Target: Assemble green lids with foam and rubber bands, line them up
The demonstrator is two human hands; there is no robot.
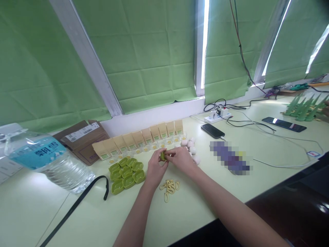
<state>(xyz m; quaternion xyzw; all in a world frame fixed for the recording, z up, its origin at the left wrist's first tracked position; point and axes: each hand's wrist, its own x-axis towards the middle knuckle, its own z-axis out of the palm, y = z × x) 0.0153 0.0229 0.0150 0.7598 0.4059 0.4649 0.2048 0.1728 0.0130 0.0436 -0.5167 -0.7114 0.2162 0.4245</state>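
My left hand and my right hand meet over the pale table, fingers pinched together round one small green case. Just left of them lies a cluster of several green cases. A small heap of yellow loops lies on the table below my hands. Behind my hands runs a row of tan cardboard packages with small clear trays in front. A few pink pieces sit right of my right hand.
A large water bottle lies on its side at the left, with a black strap beneath. A cardboard box sits behind. Two phones, a power strip and cables occupy the right. Green cone parts stand far right.
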